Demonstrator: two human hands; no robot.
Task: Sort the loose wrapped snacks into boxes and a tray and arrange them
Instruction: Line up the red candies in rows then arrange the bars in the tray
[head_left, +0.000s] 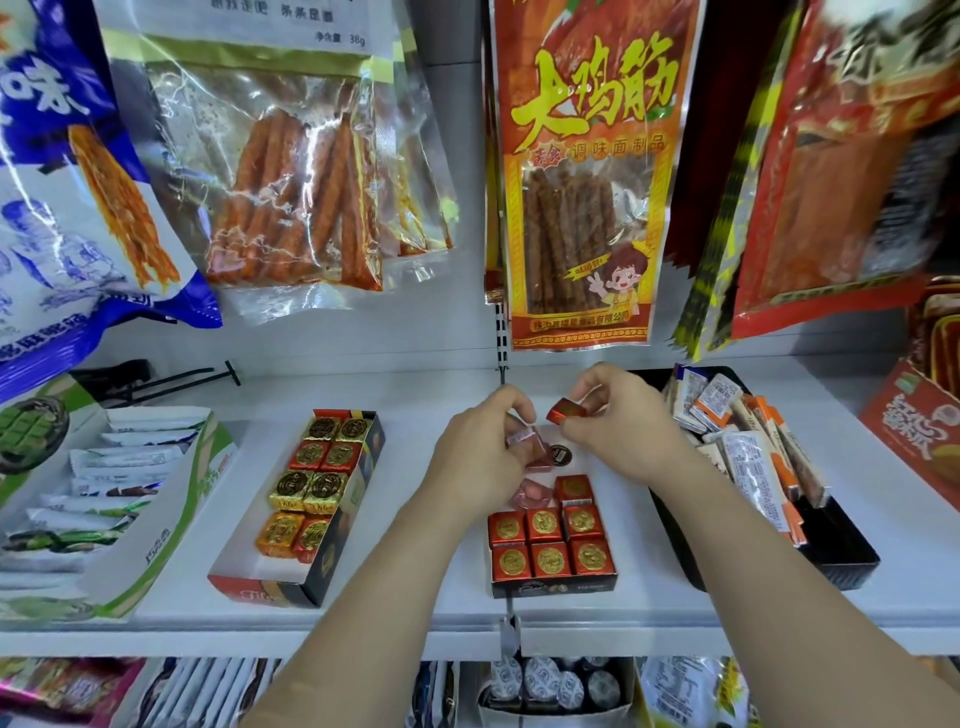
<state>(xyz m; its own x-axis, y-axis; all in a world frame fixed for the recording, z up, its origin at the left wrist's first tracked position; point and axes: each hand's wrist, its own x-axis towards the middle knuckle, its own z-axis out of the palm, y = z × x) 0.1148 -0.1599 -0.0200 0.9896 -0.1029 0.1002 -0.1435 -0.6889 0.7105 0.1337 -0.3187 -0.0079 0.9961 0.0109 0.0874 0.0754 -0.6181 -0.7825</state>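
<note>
Over the far end of a small dark box (550, 586) of red foil cubes, my right hand (623, 431) pinches a red wrapped cube (566, 410). My left hand (480, 452) holds a pale wrapped snack (521, 435) right beside it. The box holds two rows of red cubes (550, 543) at its near end, with one more red cube (574, 488) and pink pieces (530, 492) behind them. A second box (332, 561) to the left holds gold, red and orange foil cubes. A black tray (852, 564) on the right holds several long wrapped bars.
A green and white carton (171, 525) of packets stands at the left on the white shelf (426, 603). A red carton (919, 431) sits at the far right. Large snack bags hang from hooks above the shelf. More goods fill the shelf below.
</note>
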